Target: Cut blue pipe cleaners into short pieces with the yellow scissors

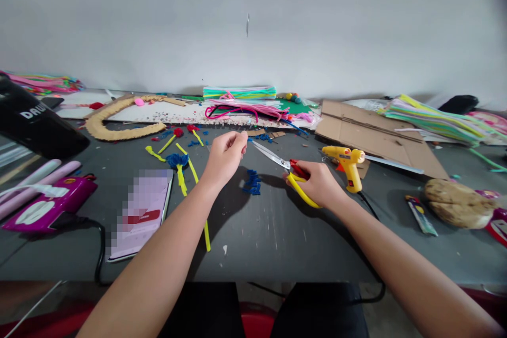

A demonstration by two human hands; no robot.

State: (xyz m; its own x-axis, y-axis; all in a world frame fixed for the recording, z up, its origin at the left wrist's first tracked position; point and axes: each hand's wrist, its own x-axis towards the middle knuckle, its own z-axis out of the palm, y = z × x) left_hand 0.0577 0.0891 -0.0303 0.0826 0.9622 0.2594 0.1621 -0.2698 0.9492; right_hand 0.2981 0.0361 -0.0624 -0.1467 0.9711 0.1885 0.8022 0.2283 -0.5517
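Observation:
My right hand (315,182) grips a pair of scissors (283,162) with red and yellow handles. Their blades point up and left, a little apart from each other near the tips. Close to the tips, my left hand (226,154) is closed in a pinch. Whatever it may hold is too small to make out. Below and between the hands lies a small heap of cut blue pieces (252,183). Left of my left wrist are a blue pipe-cleaner flower (177,160) with a yellow stem and a loose yellow pipe cleaner (207,235).
A yellow glue gun (348,161) stands beyond my right hand, its cord running under my forearm. Cardboard (380,140) lies behind it. At left are a phone (144,211), a purple device (59,203) and a black tumbler (35,121). Pipe-cleaner bundles (240,93) line the wall.

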